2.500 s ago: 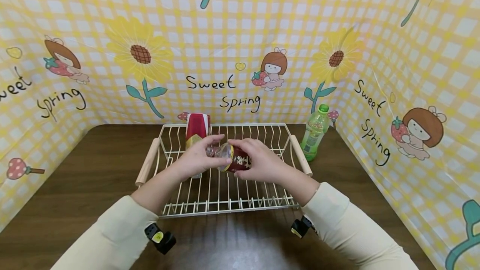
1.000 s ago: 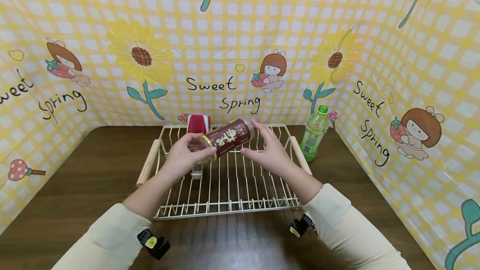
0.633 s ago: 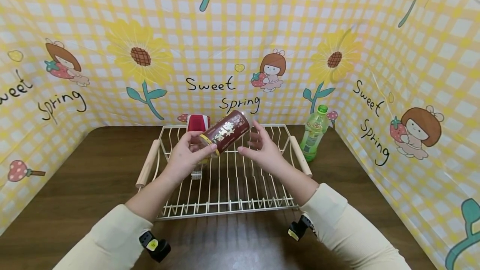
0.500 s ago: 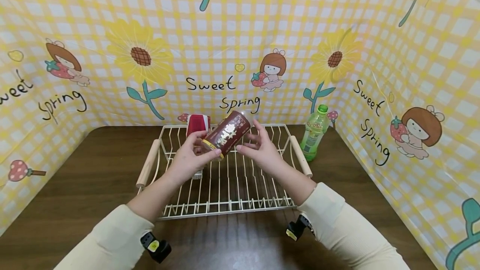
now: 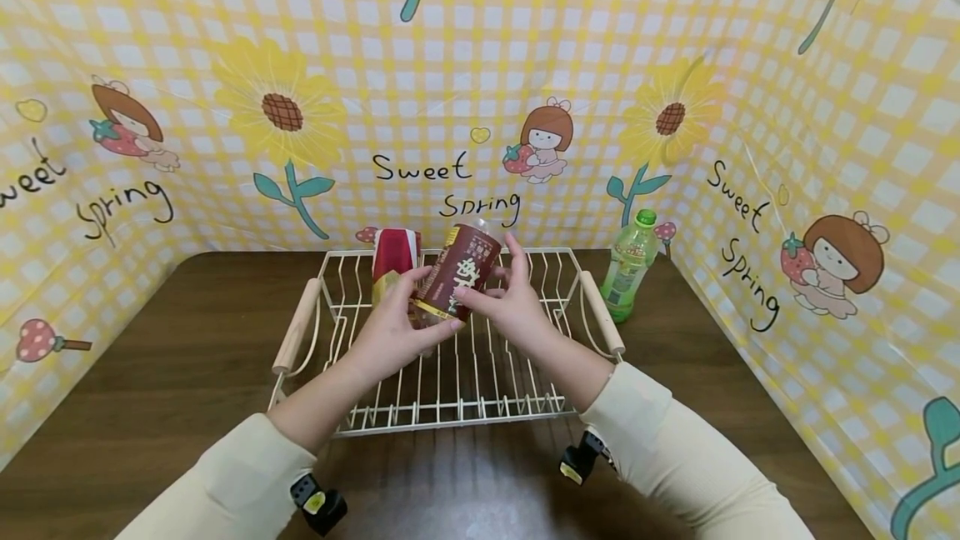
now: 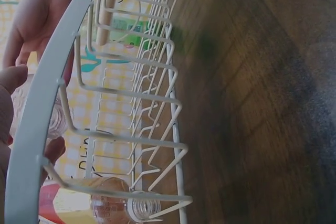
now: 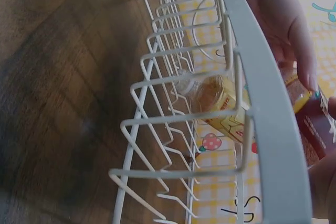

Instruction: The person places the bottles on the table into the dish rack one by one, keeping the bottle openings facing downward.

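Note:
A clear plastic bottle with a dark red label (image 5: 467, 267) is tilted above the white wire dish rack (image 5: 457, 422), base up to the right and neck down to the left. My left hand (image 5: 392, 325) grips its lower end around the shoulder. From the other side my right hand (image 5: 517, 305) holds it, thumb on the label and fingers behind. Its threaded neck (image 6: 59, 121) shows uncapped in the left wrist view. Upside down in the rack's left part stands another bottle, with a red, white and gold label (image 5: 396, 252); its open neck (image 7: 187, 85) points down between the wires.
A green-capped bottle (image 5: 628, 269) stands upright on the brown table (image 5: 187, 340), right of the rack. Wooden handles (image 5: 297, 325) flank the rack on both sides. A yellow checked cloth (image 5: 450, 65) hangs behind and along the sides.
The bottle has turned from nearly level to steeper, its neck lower. The right hand let go of it, hovered beside its base, and now holds it again. The left hand shifted slightly right.

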Demonstrator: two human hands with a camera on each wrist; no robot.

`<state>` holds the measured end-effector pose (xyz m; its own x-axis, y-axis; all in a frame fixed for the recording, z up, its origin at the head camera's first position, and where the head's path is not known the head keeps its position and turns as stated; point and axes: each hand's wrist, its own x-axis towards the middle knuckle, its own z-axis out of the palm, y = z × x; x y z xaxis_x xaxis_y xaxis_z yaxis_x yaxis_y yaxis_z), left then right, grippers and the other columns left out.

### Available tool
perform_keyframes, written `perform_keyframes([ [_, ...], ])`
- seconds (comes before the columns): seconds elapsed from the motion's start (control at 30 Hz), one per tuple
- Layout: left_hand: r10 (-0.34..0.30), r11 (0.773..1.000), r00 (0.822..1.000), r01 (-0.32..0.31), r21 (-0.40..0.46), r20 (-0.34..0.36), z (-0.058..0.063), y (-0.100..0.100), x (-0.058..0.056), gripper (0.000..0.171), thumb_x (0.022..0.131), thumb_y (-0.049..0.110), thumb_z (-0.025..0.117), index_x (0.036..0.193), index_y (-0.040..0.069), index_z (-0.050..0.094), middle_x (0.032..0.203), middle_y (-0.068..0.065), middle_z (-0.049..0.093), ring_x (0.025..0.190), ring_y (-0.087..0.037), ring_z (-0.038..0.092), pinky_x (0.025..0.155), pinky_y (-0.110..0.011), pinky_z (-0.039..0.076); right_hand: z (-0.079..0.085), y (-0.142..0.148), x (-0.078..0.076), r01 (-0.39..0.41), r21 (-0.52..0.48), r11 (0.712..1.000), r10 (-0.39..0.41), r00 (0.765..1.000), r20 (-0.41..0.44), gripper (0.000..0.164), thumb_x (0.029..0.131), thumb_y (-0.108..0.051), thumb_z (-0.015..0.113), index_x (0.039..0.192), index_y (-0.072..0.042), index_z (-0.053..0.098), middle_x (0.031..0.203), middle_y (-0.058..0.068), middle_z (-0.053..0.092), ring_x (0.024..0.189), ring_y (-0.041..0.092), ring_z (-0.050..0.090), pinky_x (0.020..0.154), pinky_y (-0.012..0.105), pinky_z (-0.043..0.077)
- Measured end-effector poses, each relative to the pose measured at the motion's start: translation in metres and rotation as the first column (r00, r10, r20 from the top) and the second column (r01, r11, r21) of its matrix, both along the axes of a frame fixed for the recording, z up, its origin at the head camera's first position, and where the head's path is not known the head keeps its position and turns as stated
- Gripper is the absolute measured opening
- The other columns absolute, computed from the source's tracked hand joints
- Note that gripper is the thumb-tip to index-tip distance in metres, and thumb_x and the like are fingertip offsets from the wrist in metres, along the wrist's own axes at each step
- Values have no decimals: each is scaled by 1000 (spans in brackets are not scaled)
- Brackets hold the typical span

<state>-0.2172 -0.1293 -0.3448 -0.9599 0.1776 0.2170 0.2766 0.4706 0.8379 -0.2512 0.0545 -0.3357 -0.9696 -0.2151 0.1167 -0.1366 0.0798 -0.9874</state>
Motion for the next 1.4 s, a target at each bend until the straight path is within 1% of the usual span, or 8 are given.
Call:
perform_keyframes([
  [0.33, 31, 993, 995, -41, -109, -93, 0, 3, 1, 84, 81, 31, 81, 147, 7, 35, 135, -20, 47, 108, -29, 56, 84, -39, 55, -1, -12, 1, 42, -98, 994, -38, 998, 47, 108, 83, -12, 76, 156, -34, -1, 137, 22, 40, 105, 34, 63, 82, 40, 58],
  [0.57, -23, 985, 999, 17, -174, -34, 3, -4, 3, 83, 88, 38, 72, 152, 8, 29, 145, -23, 42, 122, -38, 54, 98, -51, 49, 2, -13, -8, 25, -101, 995, -15, 994, 106, 111, 81, -5, 76, 156, -36, -1, 145, 22, 36, 113, 40, 60, 83, 44, 58],
  [0.73, -28, 982, 1000, 27, -187, -7, 11, -21, 5, 72, 98, 39, 56, 153, 4, 27, 148, -28, 37, 130, -44, 46, 104, -58, 43, 5, -9, -20, 21, -46, 999, -16, 994, 107, 113, 79, -3, 77, 157, -33, 1, 148, 24, 33, 120, 43, 53, 88, 48, 56],
  [0.93, 67, 965, 997, -73, -250, -33, 25, -61, 7, 56, 102, 23, 46, 148, -6, 33, 149, -32, 34, 137, -46, 34, 112, -61, 29, 7, -3, -36, -6, -29, 1000, 10, 989, 145, 113, 80, -1, 76, 157, -35, 1, 150, 24, 29, 126, 44, 49, 90, 53, 54],
  [1.07, 128, 947, 991, -111, -300, 37, 25, -95, 2, 63, 101, 21, 45, 150, -10, 22, 152, -37, 23, 141, -51, 24, 114, -63, 21, 9, 0, -41, -23, 6, 1000, 22, 987, 158, 112, 81, -3, 76, 157, -36, 1, 150, 23, 30, 125, 44, 50, 89, 52, 54],
  [1.17, 165, 938, 976, -111, -329, 140, 16, -115, -3, 74, 100, 24, 46, 151, -13, 8, 151, -42, 19, 139, -54, 25, 112, -63, 25, 7, 0, -44, -35, 25, 999, 31, 986, 165, 111, 82, -3, 76, 157, -37, 0, 148, 24, 31, 125, 44, 49, 89, 52, 54],
  [1.3, 200, 944, 947, -116, -309, 254, -1, -131, -8, 83, 94, 17, 50, 152, -10, -2, 152, -41, 17, 136, -55, 29, 107, -61, 33, 0, 0, -45, -57, 46, 997, 49, 986, 160, 111, 82, -3, 75, 156, -37, 0, 150, 23, 31, 128, 42, 48, 91, 51, 54],
  [1.4, 198, 962, 937, -129, -242, 288, -11, -136, -9, 88, 88, 7, 52, 154, -5, -4, 156, -37, 12, 141, -53, 22, 110, -60, 29, -6, 0, -45, -61, 74, 995, 50, 990, 133, 112, 81, -2, 76, 157, -34, -1, 153, 23, 31, 129, 42, 48, 93, 50, 53],
])
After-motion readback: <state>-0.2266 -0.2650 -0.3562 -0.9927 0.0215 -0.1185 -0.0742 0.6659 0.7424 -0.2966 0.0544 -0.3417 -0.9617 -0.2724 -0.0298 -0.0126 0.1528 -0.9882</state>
